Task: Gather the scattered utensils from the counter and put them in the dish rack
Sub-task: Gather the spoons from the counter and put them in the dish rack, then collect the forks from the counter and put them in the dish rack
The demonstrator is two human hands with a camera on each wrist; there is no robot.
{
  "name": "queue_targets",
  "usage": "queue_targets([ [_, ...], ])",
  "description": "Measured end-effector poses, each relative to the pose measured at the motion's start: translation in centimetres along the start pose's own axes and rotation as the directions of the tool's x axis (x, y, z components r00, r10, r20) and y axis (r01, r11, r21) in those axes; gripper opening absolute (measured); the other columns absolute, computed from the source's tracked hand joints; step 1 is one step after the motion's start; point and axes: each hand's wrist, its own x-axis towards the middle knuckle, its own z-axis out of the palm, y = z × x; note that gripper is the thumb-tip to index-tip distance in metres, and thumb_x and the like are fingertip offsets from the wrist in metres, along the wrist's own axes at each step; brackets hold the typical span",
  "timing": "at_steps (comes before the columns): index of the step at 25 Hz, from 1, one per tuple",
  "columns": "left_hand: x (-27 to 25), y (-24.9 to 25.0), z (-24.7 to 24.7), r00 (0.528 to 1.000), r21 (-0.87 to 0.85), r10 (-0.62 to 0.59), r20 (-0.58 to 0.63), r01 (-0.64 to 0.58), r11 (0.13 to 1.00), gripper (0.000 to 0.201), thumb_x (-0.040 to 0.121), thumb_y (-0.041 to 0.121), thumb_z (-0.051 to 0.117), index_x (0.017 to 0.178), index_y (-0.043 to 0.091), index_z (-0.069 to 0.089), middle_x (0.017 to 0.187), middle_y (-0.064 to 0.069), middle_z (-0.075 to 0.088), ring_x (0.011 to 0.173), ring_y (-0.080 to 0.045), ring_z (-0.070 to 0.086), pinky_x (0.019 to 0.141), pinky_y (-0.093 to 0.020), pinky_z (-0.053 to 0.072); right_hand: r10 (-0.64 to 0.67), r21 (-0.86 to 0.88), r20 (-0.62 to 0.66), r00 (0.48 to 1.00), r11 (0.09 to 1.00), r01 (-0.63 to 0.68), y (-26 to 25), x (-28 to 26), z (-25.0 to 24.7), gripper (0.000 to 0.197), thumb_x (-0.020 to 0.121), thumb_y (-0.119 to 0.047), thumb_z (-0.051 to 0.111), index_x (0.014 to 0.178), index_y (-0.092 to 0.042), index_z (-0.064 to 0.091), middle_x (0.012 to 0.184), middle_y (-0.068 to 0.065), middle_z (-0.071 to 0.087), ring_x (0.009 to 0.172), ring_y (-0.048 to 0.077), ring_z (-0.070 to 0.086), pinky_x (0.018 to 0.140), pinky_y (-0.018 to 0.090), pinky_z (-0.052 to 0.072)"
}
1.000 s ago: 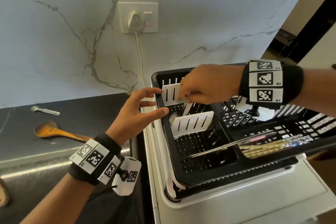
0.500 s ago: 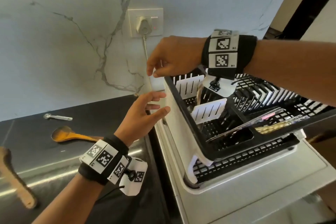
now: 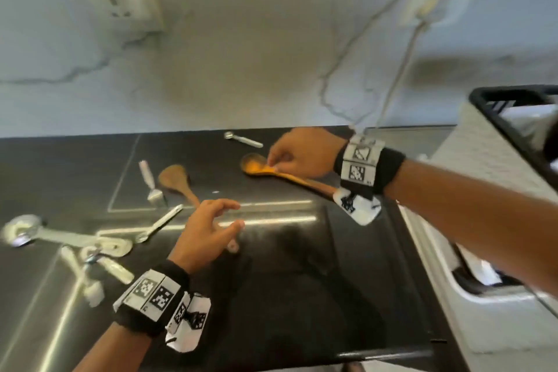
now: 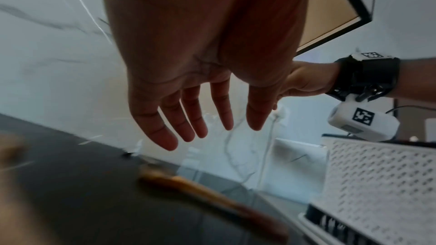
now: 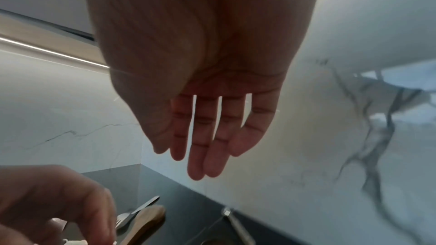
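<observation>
My right hand (image 3: 297, 151) hangs over the orange-brown wooden spoon (image 3: 273, 171) on the black counter (image 3: 302, 266), fingers straight and a little apart, holding nothing; the right wrist view shows them plainly extended, and from the head view I cannot tell whether the tips touch the wood where bowl meets handle; I judge that this is the place to take it, since the handle runs back under my wrist toward the rack side and would lift level from there. My left hand (image 3: 208, 229) hovers lower over the counter, fingers spread and relaxed, empty; it sits between the spoon and the rest of the scatter, I think so that it can take the next piece.

The utensils still lie on the counter: a flat brown wooden spatula (image 3: 176, 183) beside a steel fork (image 3: 151, 183), a small metal measuring spoon (image 3: 243, 139) near the marble wall (image 3: 241, 69), and a blurred pale cluster of long-handled steel pieces (image 3: 69, 238) at the left, too smeared to name singly. The dish rack (image 3: 513, 112), black-rimmed in a white perforated shell, stands at the far right, well apart from the cluster; only its corner shows; so most of the gathering is, by my reckoning, still ahead.
</observation>
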Motion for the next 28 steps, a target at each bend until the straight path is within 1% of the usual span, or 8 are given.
queue_targets([
  [5, -5.9, -11.4, -6.1, 0.965, 0.214, -0.253, -0.068, 0.262, 0.941, 0.048, 0.070, 0.039, 0.074, 0.115, 0.022, 0.068, 0.113, -0.002, 0.062, 0.111, -0.023, 0.059, 0.103, -0.037, 0.044, 0.165, 0.170, 0.117, 0.979, 0.968, -0.183, -6.3, 6.5, 13.1, 0.030, 0.088, -0.054, 0.057, 0.110, -0.037, 0.069, 0.105, -0.009, 0.073, 0.101, 0.021, 0.068, 0.084, 0.035, 0.054],
  [8, -7.8, -14.1, -7.0, 0.962, 0.338, -0.272, -0.003, 0.257, 0.906, 0.054, 0.076, 0.032, 0.078, 0.126, 0.021, 0.063, 0.132, -0.004, 0.054, 0.126, -0.023, 0.051, 0.107, -0.030, 0.036, 0.264, 0.266, 0.072, 0.962, 0.924, -0.274, -9.7, 8.7, 16.5, 0.031, 0.087, -0.056, 0.056, 0.108, -0.035, 0.068, 0.101, -0.008, 0.070, 0.098, 0.023, 0.066, 0.081, 0.038, 0.052],
  [12, -8.5, -14.8, -6.7, 0.975, 0.379, -0.224, 0.005, 0.205, 0.902, 0.056, 0.081, 0.034, 0.073, 0.134, 0.025, 0.058, 0.149, -0.003, 0.042, 0.139, -0.023, 0.039, 0.116, -0.033, 0.031, 0.149, 0.282, -0.087, 0.985, 0.952, -0.119, -12.8, 12.7, 15.9, 0.020, 0.089, -0.038, 0.059, 0.106, -0.033, 0.067, 0.097, -0.007, 0.061, 0.091, 0.021, 0.064, 0.077, 0.039, 0.053],
  [15, -8.6, -15.0, -6.6, 0.975, 0.346, -0.220, -0.024, 0.214, 0.913, 0.055, 0.082, 0.035, 0.072, 0.135, 0.027, 0.058, 0.151, -0.001, 0.040, 0.141, -0.021, 0.035, 0.117, -0.033, 0.028, -0.078, 0.227, 0.003, 0.997, 0.971, 0.075, -14.7, 15.6, 15.1, 0.029, 0.087, -0.027, 0.064, 0.116, -0.031, 0.067, 0.106, -0.006, 0.065, 0.099, 0.016, 0.063, 0.087, 0.039, 0.054],
  [18, -8.6, -15.0, -6.5, 0.973, 0.340, -0.230, -0.021, 0.223, 0.914, 0.056, 0.083, 0.036, 0.071, 0.136, 0.030, 0.055, 0.152, 0.001, 0.037, 0.142, -0.019, 0.033, 0.119, -0.034, 0.029, -0.175, 0.095, 0.060, 0.983, 0.981, 0.168, -16.6, 17.8, 15.7, 0.033, 0.089, -0.030, 0.064, 0.122, -0.027, 0.065, 0.117, -0.001, 0.062, 0.106, 0.020, 0.062, 0.088, 0.040, 0.055],
  [20, -8.6, -14.9, -6.6, 0.972, 0.338, -0.234, -0.019, 0.227, 0.913, 0.056, 0.084, 0.036, 0.070, 0.137, 0.030, 0.054, 0.152, 0.002, 0.036, 0.142, -0.018, 0.032, 0.119, -0.034, 0.029, -0.107, 0.081, -0.021, 0.994, 0.991, 0.108, -17.5, 19.7, 15.9, 0.028, 0.091, -0.032, 0.061, 0.116, -0.021, 0.065, 0.112, 0.003, 0.062, 0.102, 0.026, 0.063, 0.083, 0.043, 0.057],
  [23, -8.6, -14.7, -6.5, 0.968, 0.333, -0.251, -0.024, 0.244, 0.911, 0.056, 0.085, 0.034, 0.070, 0.138, 0.030, 0.053, 0.153, 0.002, 0.035, 0.143, -0.018, 0.031, 0.119, -0.034, 0.029, 0.095, 0.114, -0.083, 0.992, 0.990, -0.085, -17.8, 22.9, 15.8, 0.026, 0.087, -0.037, 0.064, 0.101, -0.016, 0.066, 0.098, 0.007, 0.067, 0.091, 0.030, 0.067, 0.072, 0.038, 0.056],
  [28, -8.5, -14.3, -6.7, 0.965, 0.352, -0.263, -0.009, 0.250, 0.902, 0.056, 0.086, 0.034, 0.069, 0.138, 0.029, 0.052, 0.153, 0.001, 0.035, 0.143, -0.019, 0.032, 0.118, -0.035, 0.030, 0.089, 0.163, -0.056, 0.994, 0.983, -0.079, -18.2, 23.7, 16.8, 0.039, 0.085, -0.027, 0.067, 0.124, -0.022, 0.067, 0.108, 0.005, 0.072, 0.104, 0.028, 0.066, 0.075, 0.035, 0.055],
])
